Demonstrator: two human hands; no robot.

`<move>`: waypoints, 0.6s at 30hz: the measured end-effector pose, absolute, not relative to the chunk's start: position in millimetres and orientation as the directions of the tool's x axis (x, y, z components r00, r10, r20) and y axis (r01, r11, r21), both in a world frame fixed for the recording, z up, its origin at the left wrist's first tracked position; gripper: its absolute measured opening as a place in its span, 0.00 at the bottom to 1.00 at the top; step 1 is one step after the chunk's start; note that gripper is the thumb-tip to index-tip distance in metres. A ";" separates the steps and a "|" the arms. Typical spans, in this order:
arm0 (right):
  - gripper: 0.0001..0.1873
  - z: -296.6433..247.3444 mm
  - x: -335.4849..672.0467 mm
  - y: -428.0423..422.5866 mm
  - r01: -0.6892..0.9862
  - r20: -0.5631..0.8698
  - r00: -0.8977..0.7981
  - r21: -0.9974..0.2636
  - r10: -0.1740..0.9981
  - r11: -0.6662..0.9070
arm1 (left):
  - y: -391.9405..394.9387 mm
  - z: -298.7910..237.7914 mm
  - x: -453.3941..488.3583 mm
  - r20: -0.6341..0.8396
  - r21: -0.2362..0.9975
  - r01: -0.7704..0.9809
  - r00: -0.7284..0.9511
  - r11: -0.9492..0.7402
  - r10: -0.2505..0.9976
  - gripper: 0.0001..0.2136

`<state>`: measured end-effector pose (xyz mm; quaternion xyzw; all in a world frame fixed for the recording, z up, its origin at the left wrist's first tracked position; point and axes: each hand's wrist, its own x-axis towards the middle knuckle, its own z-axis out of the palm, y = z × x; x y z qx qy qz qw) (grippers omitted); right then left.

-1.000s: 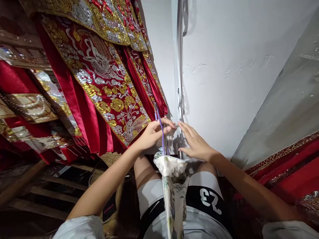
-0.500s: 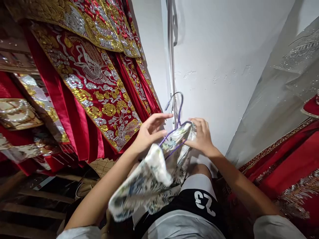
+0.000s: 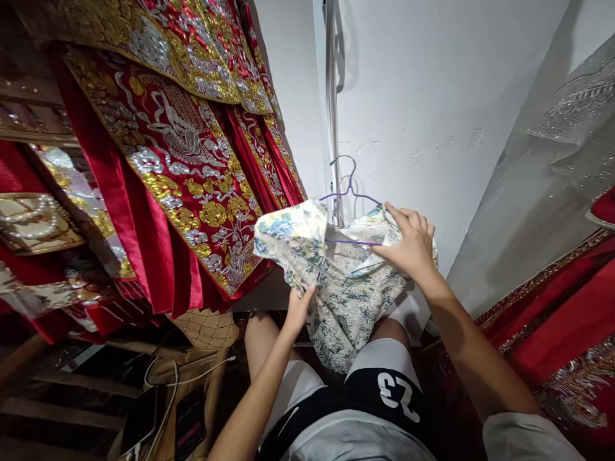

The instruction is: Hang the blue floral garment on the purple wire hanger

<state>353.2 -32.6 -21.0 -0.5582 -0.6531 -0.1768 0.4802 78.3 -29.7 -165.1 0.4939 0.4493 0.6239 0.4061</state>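
A white garment with a blue and green flower print (image 3: 336,282) hangs on a purple wire hanger (image 3: 350,192) in front of me. My right hand (image 3: 408,246) grips the garment's right shoulder at the hanger, fingers closed on the cloth. My left hand (image 3: 298,308) is lower, with its fingers on the garment's left side; whether it pinches the cloth is hidden. The hanger's hook points up beside a metal rail (image 3: 331,109) on the white wall.
Red garments with gold and silver embroidery (image 3: 182,160) hang close on the left. More red and silver cloth (image 3: 562,307) lies at the right. A woven hat (image 3: 206,330), cables and a dark device (image 3: 189,422) sit low on the left, by wooden slats.
The garment has turned from edge-on to face me and has risen. My left hand has dropped from the hanger's hook to the garment's lower left side. My right hand has moved right onto the shoulder.
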 end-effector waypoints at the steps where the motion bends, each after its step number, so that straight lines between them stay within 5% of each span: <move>1: 0.46 -21.0 344.7 -35.6 0.897 0.829 0.061 -0.290 0.557 0.333 | -30.4 -175.4 81.9 0.232 0.961 -0.096 -0.221 -0.257 0.947 0.26; 5: 0.42 -30.5 321.3 -47.5 0.887 0.840 0.044 -0.282 0.541 0.366 | -40.3 -213.8 89.7 0.059 0.955 -0.232 -0.458 -0.183 0.887 0.21; 8: 0.39 -39.1 324.3 -50.5 0.886 0.840 0.129 -0.336 0.527 0.319 | -50.6 -231.5 89.7 -0.049 0.941 -0.316 -0.473 -0.118 0.879 0.21; 13: 0.45 -36.3 343.5 -45.9 0.874 0.793 0.242 -0.428 0.558 0.229 | -60.4 -220.7 84.9 0.071 0.948 -0.257 -0.408 -0.189 0.910 0.24; 18: 0.49 -24.5 332.7 -42.8 0.871 0.780 0.079 -0.358 0.621 0.338 | -62.1 -195.8 84.6 0.159 0.970 -0.098 -0.428 -0.221 0.890 0.23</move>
